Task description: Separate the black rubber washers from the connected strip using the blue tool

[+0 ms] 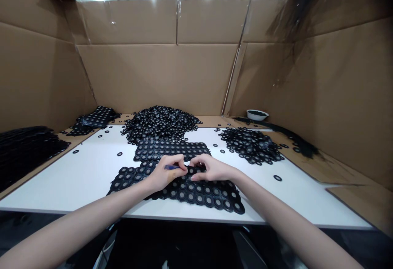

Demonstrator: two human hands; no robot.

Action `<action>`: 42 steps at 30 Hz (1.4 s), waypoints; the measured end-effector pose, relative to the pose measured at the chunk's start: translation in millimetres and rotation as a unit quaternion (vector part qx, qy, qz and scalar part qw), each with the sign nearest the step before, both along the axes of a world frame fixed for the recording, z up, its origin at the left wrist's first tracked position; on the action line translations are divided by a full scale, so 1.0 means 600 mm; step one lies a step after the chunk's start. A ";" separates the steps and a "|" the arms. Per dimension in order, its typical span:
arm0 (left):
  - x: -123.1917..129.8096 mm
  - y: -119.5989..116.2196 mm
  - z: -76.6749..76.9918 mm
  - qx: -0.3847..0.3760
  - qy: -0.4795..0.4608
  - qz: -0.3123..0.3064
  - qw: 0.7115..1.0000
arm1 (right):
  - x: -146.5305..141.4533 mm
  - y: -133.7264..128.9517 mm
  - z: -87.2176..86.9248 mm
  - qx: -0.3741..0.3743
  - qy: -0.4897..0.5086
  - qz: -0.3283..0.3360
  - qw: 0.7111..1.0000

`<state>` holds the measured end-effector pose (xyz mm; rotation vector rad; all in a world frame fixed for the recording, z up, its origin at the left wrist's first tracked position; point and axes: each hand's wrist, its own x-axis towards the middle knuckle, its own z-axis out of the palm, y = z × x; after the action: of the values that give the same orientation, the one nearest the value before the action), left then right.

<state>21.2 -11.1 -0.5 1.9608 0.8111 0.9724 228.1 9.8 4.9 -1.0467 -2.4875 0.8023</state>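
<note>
A black moulded sheet of linked rings (pixel 199 197) with grey round centres lies near the table's front edge. Over its upper part, my left hand (pixel 167 172) is closed in a pinch, with a slim blue tool (pixel 171 167) across its fingers; the tool's tip cannot be made out. Close beside it on the right, my right hand (pixel 211 168) curls thumb and fingers round the sheet's upper edge. The fingertips of both hands nearly meet. Another ring sheet (pixel 172 150) lies just behind.
A large heap of loose black rings (pixel 159 121) stands at the back, with a smaller pile (pixel 251 144) to the right. Stacked black sheets (pixel 27 150) are at left. A white bowl (pixel 257 115) sits back right. Cardboard walls (pixel 153 76) enclose the white table (pixel 73 183).
</note>
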 end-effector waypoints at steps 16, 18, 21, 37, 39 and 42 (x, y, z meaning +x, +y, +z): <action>-0.006 0.001 -0.011 -0.027 -0.011 -0.041 0.999 | -0.002 -0.005 -0.008 0.015 0.018 -0.004 1.000; -0.006 0.002 -0.012 -0.017 -0.003 -0.044 0.999 | -0.002 -0.005 -0.010 0.021 0.016 -0.003 1.000; -0.006 0.002 -0.012 -0.012 0.007 -0.050 0.999 | -0.002 -0.004 -0.011 0.027 0.021 -0.002 0.999; -0.005 -0.005 -0.002 0.014 0.017 -0.047 0.999 | -0.002 -0.014 0.004 -0.039 -0.004 -0.020 0.999; -0.006 -0.007 -0.001 0.010 0.011 -0.044 0.999 | -0.003 -0.015 0.004 -0.042 0.001 -0.016 0.999; -0.009 -0.007 -0.002 -0.006 -0.008 -0.043 0.999 | -0.005 -0.015 0.004 -0.035 0.024 -0.001 0.999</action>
<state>16.1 -15.1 -1.7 1.9582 0.7151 0.9292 225.3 0.6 7.5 -1.0413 -2.4337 0.9092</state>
